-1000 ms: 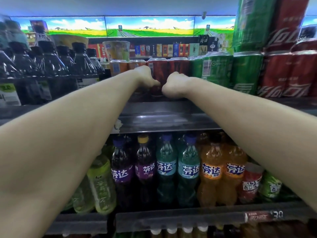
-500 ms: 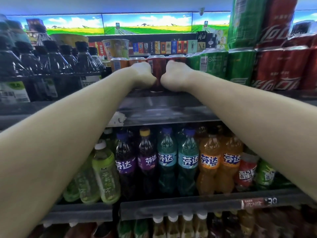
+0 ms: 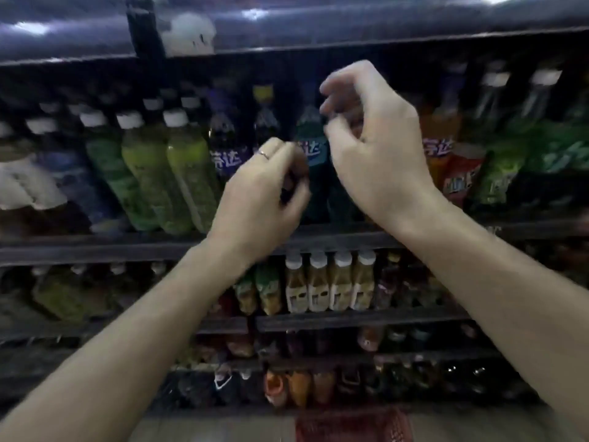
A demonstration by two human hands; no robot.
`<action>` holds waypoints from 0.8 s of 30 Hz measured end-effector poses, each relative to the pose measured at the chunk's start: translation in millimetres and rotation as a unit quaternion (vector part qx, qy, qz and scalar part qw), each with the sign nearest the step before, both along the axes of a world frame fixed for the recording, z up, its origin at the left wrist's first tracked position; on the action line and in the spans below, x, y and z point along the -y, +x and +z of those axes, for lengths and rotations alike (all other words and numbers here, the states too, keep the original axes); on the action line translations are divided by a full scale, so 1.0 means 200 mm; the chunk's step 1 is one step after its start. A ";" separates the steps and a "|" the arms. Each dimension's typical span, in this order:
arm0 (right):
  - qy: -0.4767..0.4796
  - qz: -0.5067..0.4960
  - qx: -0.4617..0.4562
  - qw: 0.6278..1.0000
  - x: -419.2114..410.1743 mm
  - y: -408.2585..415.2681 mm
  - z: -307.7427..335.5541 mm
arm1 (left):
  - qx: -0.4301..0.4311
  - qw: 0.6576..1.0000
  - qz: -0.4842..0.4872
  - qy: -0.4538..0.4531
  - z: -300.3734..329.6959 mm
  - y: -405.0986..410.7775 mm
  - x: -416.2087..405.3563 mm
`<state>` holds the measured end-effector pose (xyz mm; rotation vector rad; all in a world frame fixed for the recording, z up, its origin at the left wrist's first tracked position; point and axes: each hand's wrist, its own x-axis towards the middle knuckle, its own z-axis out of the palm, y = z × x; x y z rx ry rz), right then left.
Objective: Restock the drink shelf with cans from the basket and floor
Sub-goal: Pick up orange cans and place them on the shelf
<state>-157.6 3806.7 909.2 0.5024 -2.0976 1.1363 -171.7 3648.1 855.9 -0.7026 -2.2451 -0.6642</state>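
- Your left hand [image 3: 259, 199] sits in front of the soda shelf, fingers curled in, nothing visible in them. A ring [image 3: 264, 154] shows on one finger.
- Your right hand [image 3: 371, 148] is higher and just beside it, fingers loosely curled and slack, holding nothing. The two hands are near each other but apart.
- Both hands are out in open air ahead of the shelf front edge [image 3: 334, 240], touching no bottle as far as the blur lets you see.
- Behind the hands: dark purple-label bottles [image 3: 223, 148], a teal bottle [image 3: 310, 145] between the hands, an orange bottle [image 3: 441, 135] right of the right hand.
- To the left of those: green tea bottles [image 3: 185, 173], leaning, white caps, packed touching one another.
- To the far right: green packs [image 3: 554, 148] and a red-label can [image 3: 460, 173] crowd up to the shelf lip.
- The underside of the shelf above [image 3: 318, 33] runs across the top, just above your right hand.
- On the next shelf down is a tight row of pale yellow bottles [image 3: 330, 282] with white caps.
- The lower shelves are dark and blurred; contents unclear.
- Red basket [image 3: 353, 425] on the floor [image 3: 207, 429] at bottom centre, between your forearms, well below the hands. Only its top part is in view; you cannot tell what is in it.
- No loose can shows in view.
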 end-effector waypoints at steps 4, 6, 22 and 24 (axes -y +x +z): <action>0.005 0.034 0.086 0.996 0.01 0.08 -0.48 | 0.150 0.988 0.028 -0.031 -0.49 0.13 0.00; 0.012 0.055 0.144 0.988 0.03 0.12 -0.72 | 0.215 0.974 0.062 -0.044 -0.72 0.22 0.01; 0.138 0.111 0.495 0.851 0.13 0.53 -1.98 | 0.553 0.791 0.260 0.037 -1.73 0.91 0.23; 0.153 0.115 0.524 0.830 0.20 0.58 -2.11 | 0.578 0.768 0.273 0.032 -1.84 0.99 0.31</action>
